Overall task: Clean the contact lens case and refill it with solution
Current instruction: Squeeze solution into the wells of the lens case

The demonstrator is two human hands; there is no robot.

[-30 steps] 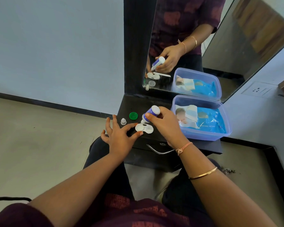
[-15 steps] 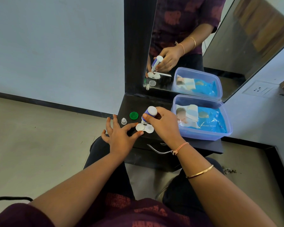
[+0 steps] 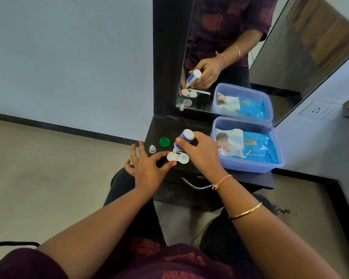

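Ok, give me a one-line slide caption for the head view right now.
Right hand tips the solution bottle nozzle-down over the white lens case, steadied by the left hand.

A black dresser [image 3: 159, 127] stands against the pale wall, and a tall mirror [image 3: 290, 57] rises from the back edge of its top. On the right end of the dresser top sits an open translucent purple tub [image 3: 250, 168] with a blue pack of wet wipes [image 3: 256, 147] lying inside. A curved metal drawer handle [image 3: 191, 184] shows on the dresser's front, a white wall socket [image 3: 318, 110] is on the wall to the dresser's right, and a black cable [image 3: 10, 244] lies on the floor far to its left.
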